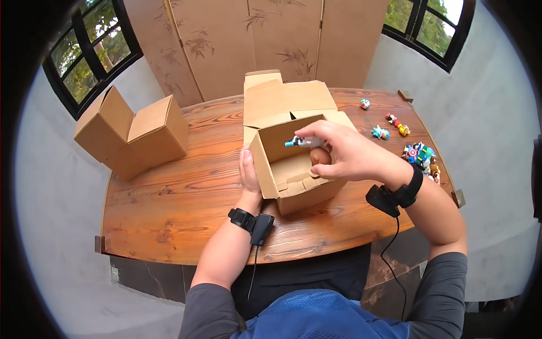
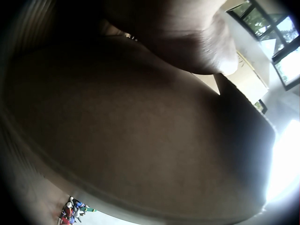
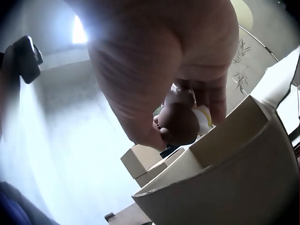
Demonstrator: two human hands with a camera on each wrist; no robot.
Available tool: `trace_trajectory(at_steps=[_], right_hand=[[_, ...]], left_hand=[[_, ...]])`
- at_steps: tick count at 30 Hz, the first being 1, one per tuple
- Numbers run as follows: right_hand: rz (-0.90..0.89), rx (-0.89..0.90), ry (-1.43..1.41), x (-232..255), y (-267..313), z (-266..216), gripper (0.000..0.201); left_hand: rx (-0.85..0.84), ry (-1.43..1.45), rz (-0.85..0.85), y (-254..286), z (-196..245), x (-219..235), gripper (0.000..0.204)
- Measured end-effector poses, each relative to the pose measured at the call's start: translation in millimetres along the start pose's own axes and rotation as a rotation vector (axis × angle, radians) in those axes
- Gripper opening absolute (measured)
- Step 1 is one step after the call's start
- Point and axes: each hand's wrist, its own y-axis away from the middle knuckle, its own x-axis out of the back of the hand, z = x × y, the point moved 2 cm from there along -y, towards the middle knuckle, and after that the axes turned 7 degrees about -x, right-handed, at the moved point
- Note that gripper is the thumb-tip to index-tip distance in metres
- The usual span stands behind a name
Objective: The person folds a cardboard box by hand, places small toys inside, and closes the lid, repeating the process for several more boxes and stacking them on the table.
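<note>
An open cardboard box point(image 1: 307, 198) stands on the wooden table in front of me, its lid folded back on the far side. My left hand point(image 1: 250, 174) holds the box at its left side flap, with some fingers hidden; in the left wrist view the brown flap point(image 2: 140, 131) fills most of the picture. Over the box opening, my right hand point(image 1: 353, 152) grips small toy figures between thumb and fingers. One is a white-and-black toy figure point(image 1: 307, 142) with a light-blue tip. Beside it shows a brown round-headed toy figure point(image 3: 180, 122), partly covered by the fingers.
Two joined cardboard boxes point(image 1: 149, 141) stand at the table's left. On the right lie a pile of colourful toy figures point(image 1: 420, 155), a blue toy point(image 1: 381, 133), red and yellow toys point(image 1: 398, 124) and a small round toy point(image 1: 365, 104). A folding screen point(image 1: 226, 45) stands behind.
</note>
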Motion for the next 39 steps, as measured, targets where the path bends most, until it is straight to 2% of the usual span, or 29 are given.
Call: trace_trajectory(at_steps=[4,6,8,9,11,13,15,16,18,20,23,24,26,27,31,33,34,36,37,38,39], right_hand=[[-0.038,0.009,0.049,-10.7,-0.2,8.3,0.055],[-0.006,0.039,0.057,-8.1,0.0,8.1,0.053],[0.043,-0.055,-0.037,1.1,1.0,6.3,0.052],[0.110,-0.084,0.036,6.0,4.0,7.9,0.051],[0.211,-0.122,-0.069,11.3,3.7,29.5,0.048],[0.277,-0.112,-0.119,14.9,5.1,51.2,0.047],[0.461,-0.263,-0.596,12.5,7.5,83.2,0.050],[0.461,-0.258,-0.593,10.2,9.6,93.3,0.050],[0.520,-0.543,-0.956,0.6,16.7,111.4,0.046],[0.475,-0.552,-1.008,-7.8,23.7,103.5,0.044],[0.300,-0.450,-1.085,-17.2,31.5,84.5,0.055],[0.305,-0.451,-1.088,-19.0,34.3,77.0,0.055],[0.293,-0.410,-1.149,-17.6,38.9,57.7,0.061],[0.275,-0.410,-1.132,-12.5,41.9,49.7,0.070],[0.296,-0.349,-0.938,-10.3,38.4,50.6,0.076],[0.112,-0.318,-0.771,-6.8,34.6,43.7,0.078],[0.117,-0.319,-0.775,-0.4,32.8,34.6,0.078],[-0.117,-0.364,-0.582,9.2,28.8,14.1,0.074],[-0.162,-0.438,-0.379,8.8,24.8,22.4,0.065],[-0.162,-0.437,-0.376,9.7,22.4,24.5,0.065],[-0.159,-0.391,-0.235,10.6,19.1,23.1,0.061]], left_hand=[[0.005,-0.008,-0.050,-4.1,-4.0,3.2,0.060],[0.033,0.074,-0.092,-3.2,21.2,-17.8,0.062],[0.072,0.150,-0.132,1.6,27.2,-25.2,0.064],[0.074,0.171,-0.092,2.8,25.3,-23.0,0.068],[0.079,0.187,-0.052,6.9,23.9,-21.9,0.072],[0.252,0.473,0.178,10.7,20.3,-22.2,0.054],[0.252,0.430,0.128,10.8,12.5,-17.3,0.052],[0.254,0.388,0.081,10.5,4.6,-12.4,0.050],[0.254,0.302,-0.013,9.0,-8.4,-3.1,0.046],[0.252,0.256,-0.058,9.1,-0.1,-9.6,0.045],[0.105,0.234,-0.157,14.2,26.6,-36.7,0.071],[0.110,0.233,-0.161,13.1,36.0,-43.0,0.071],[0.005,0.099,-0.141,7.7,56.5,-51.7,0.071],[-0.049,0.031,-0.129,5.8,64.1,-54.0,0.071],[-0.028,0.103,-0.112,4.0,81.1,-57.7,0.082],[-0.031,0.064,-0.144,4.6,88.0,-58.9,0.079],[-0.039,0.030,-0.171,4.7,89.4,-59.8,0.076],[-0.046,0.020,-0.167,5.9,88.8,-60.6,0.074],[-0.060,0.012,-0.157,6.3,88.6,-60.8,0.072],[-0.063,0.013,-0.156,6.6,88.0,-60.3,0.072],[-0.072,-0.022,-0.153,6.4,87.0,-58.9,0.072]])
